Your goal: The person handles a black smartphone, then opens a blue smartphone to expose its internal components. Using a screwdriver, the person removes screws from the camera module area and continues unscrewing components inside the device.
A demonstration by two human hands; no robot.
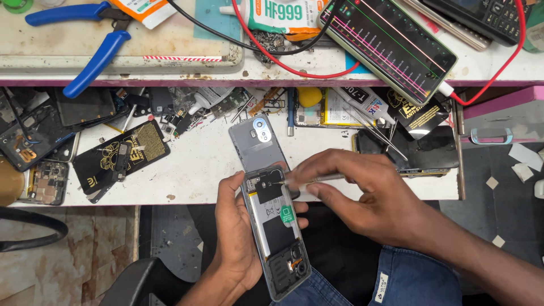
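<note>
Phone: opened grey smartphone (276,232) with back cover off, black battery and inner plates exposed, held above the lap at the front edge of the white cluttered bench (198,164).
Cover: detached grey back cover with camera window (258,143) lies on the bench, just beyond the phone's top end.
Left hand (235,238): curled under and around the phone's side, gripping it.
Right hand (362,192): fingers pinched on thin metal tweezers (317,179), tip at the phone's upper inner plate.
Done: cover removed, internals open.
Left: judging by this, battery and boards still seated; work at upper plate under way.
Nearby: blue-handled pliers (90,51), second phone with striped screen (391,45) on upper shelf.
</note>
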